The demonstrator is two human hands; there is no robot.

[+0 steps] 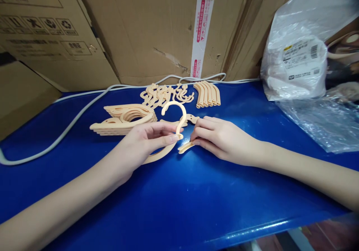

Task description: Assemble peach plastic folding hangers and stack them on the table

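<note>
Right fingers [200, 133] hide part of a strip [185, 147]; the printed carton [42, 49] is cut off.

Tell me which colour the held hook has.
The hook is pale beige, best seen in the head view.

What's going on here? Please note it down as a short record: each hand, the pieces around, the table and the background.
Left hand: pinches a hook, curved end up
Right hand: holds a strip
Left pile: stacked hanger pieces
Behind hands: small hooks, curved bars
Table: blue
Background: cardboard, plastic bag at right
</note>
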